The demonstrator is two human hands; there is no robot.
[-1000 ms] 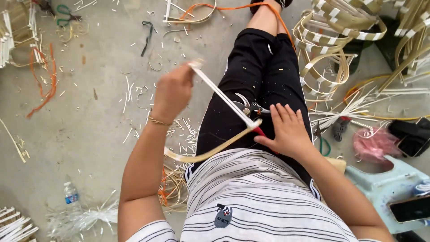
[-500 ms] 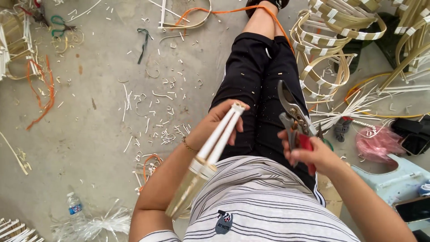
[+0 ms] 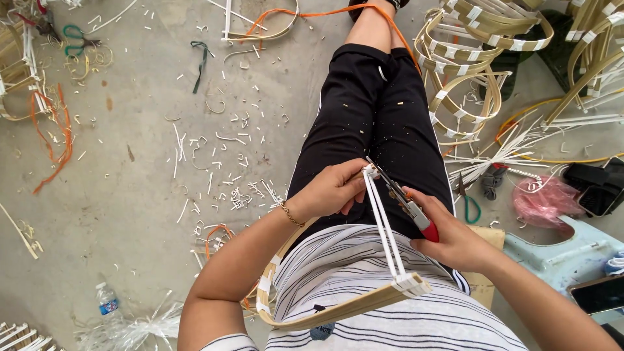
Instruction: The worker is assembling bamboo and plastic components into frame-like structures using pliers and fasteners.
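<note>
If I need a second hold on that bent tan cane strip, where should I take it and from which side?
Probably the bare stretch of the tan cane strip, just left of the white wrap, gripped across its flat faces from below. There it is clear of the white strands, left hand and the pliers in the right hand.

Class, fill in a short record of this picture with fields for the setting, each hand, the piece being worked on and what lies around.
Setting: person seated above a concrete floor strewn with white offcuts
Left hand: pinches the upper end of the white strips
Right hand: grips red-handled pliers, tips at the strip end
Workpiece: curved cane strip bound with the white strips
Nearby: wrapped cane hoops, water bottle, green-handled scissors
</note>
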